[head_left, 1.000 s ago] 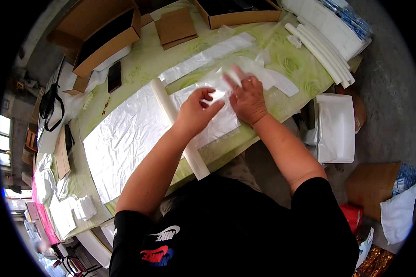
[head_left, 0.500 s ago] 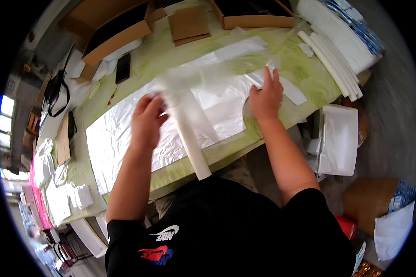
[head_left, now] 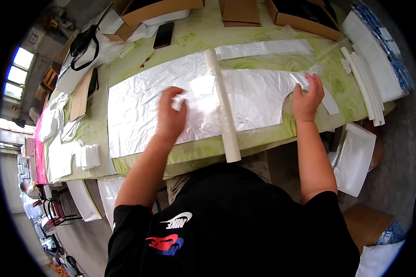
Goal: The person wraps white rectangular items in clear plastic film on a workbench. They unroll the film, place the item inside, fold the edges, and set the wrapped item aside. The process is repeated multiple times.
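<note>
Nearest the body, the white rod [head_left: 223, 104] overhung the table's front edge and ran away from the person, its long axis crosswise to the silvery sheet [head_left: 138, 111] it lay on. The sheet itself stretched left to right across the green patterned tablecloth [head_left: 189, 34]. The left hand [head_left: 171, 113] rested on the sheet just left of the rod, fingers curled and blurred — whether they pinched the film could not be told. The right hand [head_left: 307, 97] lay flat and open, fingers spread, pressing the sheet's right edge beside a curved cut-out, well apart from the rod. So the rod sat between the two hands, the left one nearer to it. Beyond the sheet lay a narrower white strip [head_left: 263, 47], parallel to it. Further back were a dark phone [head_left: 163, 34], open cardboard boxes [head_left: 155, 10] and a flat piece of cardboard [head_left: 239, 11]. At the far right — a bundle of white rods [head_left: 363, 83] beside a stack of white sheets [head_left: 370, 46]. A black bag strap [head_left: 84, 41] hung at the far left.
</note>
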Demonstrator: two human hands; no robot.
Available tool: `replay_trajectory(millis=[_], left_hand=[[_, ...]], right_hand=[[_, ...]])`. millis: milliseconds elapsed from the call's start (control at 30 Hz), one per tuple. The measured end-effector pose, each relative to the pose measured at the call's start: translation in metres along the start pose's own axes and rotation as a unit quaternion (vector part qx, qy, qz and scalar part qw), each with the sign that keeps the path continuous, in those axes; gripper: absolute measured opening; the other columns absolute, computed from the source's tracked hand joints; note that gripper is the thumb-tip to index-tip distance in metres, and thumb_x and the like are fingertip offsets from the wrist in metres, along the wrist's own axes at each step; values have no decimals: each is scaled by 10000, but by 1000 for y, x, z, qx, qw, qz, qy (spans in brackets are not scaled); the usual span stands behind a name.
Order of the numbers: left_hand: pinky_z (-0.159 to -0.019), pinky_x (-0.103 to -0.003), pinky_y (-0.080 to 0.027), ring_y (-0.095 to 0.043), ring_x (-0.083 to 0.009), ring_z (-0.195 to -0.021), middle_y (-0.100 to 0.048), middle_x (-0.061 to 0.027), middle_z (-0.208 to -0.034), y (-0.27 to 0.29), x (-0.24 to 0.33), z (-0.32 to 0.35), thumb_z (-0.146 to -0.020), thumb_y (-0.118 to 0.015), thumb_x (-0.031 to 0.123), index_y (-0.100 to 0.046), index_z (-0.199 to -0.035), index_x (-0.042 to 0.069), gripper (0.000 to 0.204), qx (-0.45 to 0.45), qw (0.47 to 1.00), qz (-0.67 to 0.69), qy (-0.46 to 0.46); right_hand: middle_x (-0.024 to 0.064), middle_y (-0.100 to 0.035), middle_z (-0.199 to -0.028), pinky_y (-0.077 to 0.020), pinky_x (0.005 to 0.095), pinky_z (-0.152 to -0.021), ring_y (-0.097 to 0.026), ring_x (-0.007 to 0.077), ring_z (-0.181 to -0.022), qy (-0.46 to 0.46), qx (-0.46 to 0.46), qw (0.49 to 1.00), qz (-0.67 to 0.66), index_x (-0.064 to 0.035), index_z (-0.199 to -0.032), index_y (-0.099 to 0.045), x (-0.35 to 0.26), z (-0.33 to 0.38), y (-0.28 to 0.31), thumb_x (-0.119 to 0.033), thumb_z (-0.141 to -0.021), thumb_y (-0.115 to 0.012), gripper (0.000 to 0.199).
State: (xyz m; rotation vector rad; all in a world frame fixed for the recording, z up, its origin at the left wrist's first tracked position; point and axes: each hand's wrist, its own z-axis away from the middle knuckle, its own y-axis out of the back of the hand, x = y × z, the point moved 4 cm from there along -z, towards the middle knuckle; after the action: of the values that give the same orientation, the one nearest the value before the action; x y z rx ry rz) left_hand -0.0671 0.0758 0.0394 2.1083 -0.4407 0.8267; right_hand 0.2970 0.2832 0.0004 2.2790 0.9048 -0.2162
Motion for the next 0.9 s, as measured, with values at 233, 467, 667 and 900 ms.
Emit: replay_trajectory(millis=[233, 467, 667, 900], left_hand=[[-1107, -475, -432, -570, -384, -1254, -633, -168, -1256, -45, 24, 32, -879, -670, 59, -564, -1251, 51, 387, -136, 989, -22, -50], [-1196, -495, -355, -510, -378, -1368, -608, -187, -1375, -48, 28, 33, -899, -661, 130, -461, -1452, 43, 594, -169, 982, -66, -49], [-1214, -504, -322, -469, -381, -1412, -579, -190, -1426, -54, 28, 32, -901, -657, 163, -335, -1574, 58, 753, -200, 978, -49, -25], [-1229, -519, -286, -429, -421, -1444, -509, -191, -1529, -49, 19, 40, -903, -676, 194, -439, -1533, 54, 688, -170, 976, -132, -39]], right_hand=[[160, -674, -1197, -484, 453, -1040, -627, 330, -1171, 88, -308, 866, -385, -68, -1131, -676, -169, 30, 22, 6, -832, -622, 313], [260, -593, -1395, -448, 474, -1126, -540, 446, -1314, 108, -268, 957, -30, -73, -1394, -559, -114, 26, -65, -100, -883, -646, 519], [234, -560, -1448, -483, 407, -1070, -601, 331, -1257, -353, -113, 909, -190, -38, -1531, -439, 115, -38, 14, -208, -933, -712, 680], [67, -654, -1266, -467, 316, -1045, -598, 171, -1188, -237, -133, 913, -305, -38, -1335, -622, 6, 2, 48, -78, -988, -636, 350]])
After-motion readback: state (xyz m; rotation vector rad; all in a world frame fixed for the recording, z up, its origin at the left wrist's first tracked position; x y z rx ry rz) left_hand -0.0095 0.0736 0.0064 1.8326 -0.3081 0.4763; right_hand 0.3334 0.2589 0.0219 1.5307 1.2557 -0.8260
